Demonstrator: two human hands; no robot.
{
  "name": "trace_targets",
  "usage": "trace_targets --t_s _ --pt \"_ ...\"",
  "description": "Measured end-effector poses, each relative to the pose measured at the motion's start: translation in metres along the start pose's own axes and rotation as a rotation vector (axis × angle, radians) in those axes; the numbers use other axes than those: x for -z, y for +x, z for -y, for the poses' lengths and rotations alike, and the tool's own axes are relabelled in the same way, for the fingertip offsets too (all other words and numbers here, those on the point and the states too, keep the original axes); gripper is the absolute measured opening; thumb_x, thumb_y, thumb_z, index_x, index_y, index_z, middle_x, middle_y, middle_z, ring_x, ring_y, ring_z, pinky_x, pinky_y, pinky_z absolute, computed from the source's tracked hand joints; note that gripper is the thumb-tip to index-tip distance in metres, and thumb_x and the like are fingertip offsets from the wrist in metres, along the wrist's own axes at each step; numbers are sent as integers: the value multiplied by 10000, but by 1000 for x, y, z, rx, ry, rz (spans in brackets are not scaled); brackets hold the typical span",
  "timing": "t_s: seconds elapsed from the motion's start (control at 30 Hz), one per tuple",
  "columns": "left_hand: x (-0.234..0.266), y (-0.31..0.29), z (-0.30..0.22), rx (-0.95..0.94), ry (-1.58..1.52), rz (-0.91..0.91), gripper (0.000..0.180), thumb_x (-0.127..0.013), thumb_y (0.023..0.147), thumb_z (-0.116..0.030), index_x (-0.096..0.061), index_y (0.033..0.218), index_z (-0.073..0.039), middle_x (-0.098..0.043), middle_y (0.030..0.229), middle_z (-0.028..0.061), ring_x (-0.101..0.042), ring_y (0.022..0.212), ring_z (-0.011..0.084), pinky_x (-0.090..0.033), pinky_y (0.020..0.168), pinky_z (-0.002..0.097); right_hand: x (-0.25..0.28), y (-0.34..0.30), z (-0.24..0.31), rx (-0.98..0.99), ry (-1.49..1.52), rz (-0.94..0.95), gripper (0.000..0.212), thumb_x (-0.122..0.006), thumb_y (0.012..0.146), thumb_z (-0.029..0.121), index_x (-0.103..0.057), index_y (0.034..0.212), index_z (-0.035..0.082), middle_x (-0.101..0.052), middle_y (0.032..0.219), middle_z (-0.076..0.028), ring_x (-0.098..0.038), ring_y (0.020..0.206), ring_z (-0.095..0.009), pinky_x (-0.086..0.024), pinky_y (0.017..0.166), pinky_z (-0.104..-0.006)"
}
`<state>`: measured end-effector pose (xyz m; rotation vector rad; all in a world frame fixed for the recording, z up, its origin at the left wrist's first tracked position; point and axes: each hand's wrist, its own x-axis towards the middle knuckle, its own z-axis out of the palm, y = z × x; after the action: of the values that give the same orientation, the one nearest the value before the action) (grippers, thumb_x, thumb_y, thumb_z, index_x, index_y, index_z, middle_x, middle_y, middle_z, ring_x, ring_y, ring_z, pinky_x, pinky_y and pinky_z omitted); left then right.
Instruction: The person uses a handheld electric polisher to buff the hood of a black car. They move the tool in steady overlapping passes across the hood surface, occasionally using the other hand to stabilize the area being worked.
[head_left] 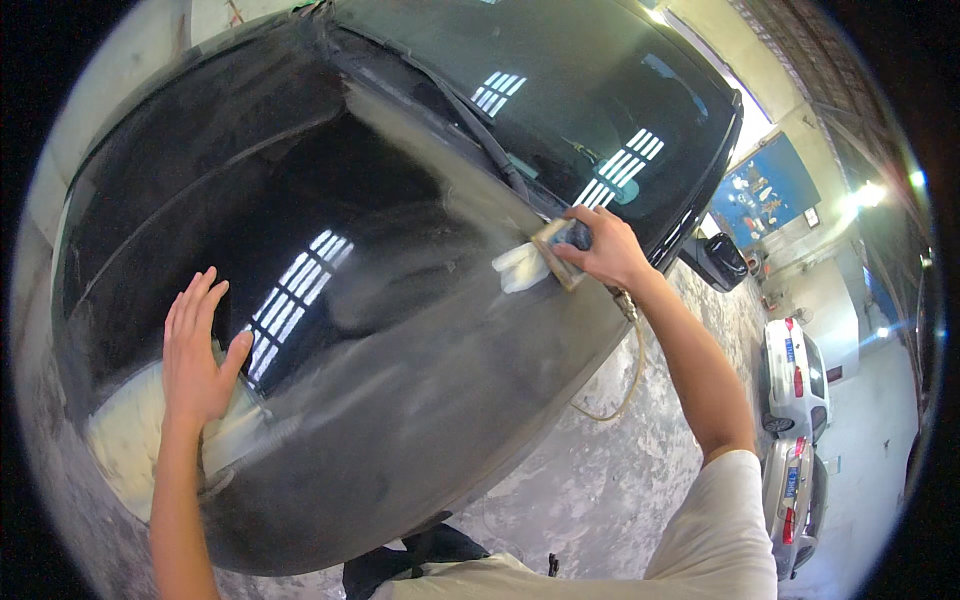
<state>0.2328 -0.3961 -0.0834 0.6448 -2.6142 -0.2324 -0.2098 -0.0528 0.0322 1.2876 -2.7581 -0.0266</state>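
Note:
A dark car hood [400, 300], dulled by sanding dust over much of its surface, spreads out below me. My right hand [608, 250] is closed around an air sander [556, 262] with a rectangular pad, near the hood's right edge by the windshield. The sander's pad rests beside a small whitish filler patch [518, 268], touching its right end. A hose [638, 365] hangs from the tool past my wrist. My left hand [197, 350] lies open on the hood's front left, fingers spread, next to a larger cream filler patch [128, 435].
Beyond the hood rise the windshield [560, 90] and a wiper [470, 120]. A black side mirror [722, 262] juts out at right. Two parked cars, one white [796, 370] and one silver [790, 500], stand farther right. A blue board [780, 180] with small items hangs behind.

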Motion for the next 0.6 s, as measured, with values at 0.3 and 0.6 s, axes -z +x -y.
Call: trace_targets --t_s 0.3,0.6 --pt "-2 -5 1 40 23 -22 632 -685 987 -353 -556 1542 -81 -455 1698 114 -366 1604 340 -244 1336 518 15 3 -11 98 173 121 554 -887 812 387 -735 1242 73 -766 1147 -226 -731 1107 -404 -556 981 -462" --pt "-4 -4 0 51 20 -10 653 -700 963 -343 -559 1545 -81 -467 1690 117 -369 1601 336 -248 1336 514 15 23 -12 147 178 145 569 -880 824 405 -715 1252 68 -766 1091 -218 -744 1056 -379 -559 945 -458"
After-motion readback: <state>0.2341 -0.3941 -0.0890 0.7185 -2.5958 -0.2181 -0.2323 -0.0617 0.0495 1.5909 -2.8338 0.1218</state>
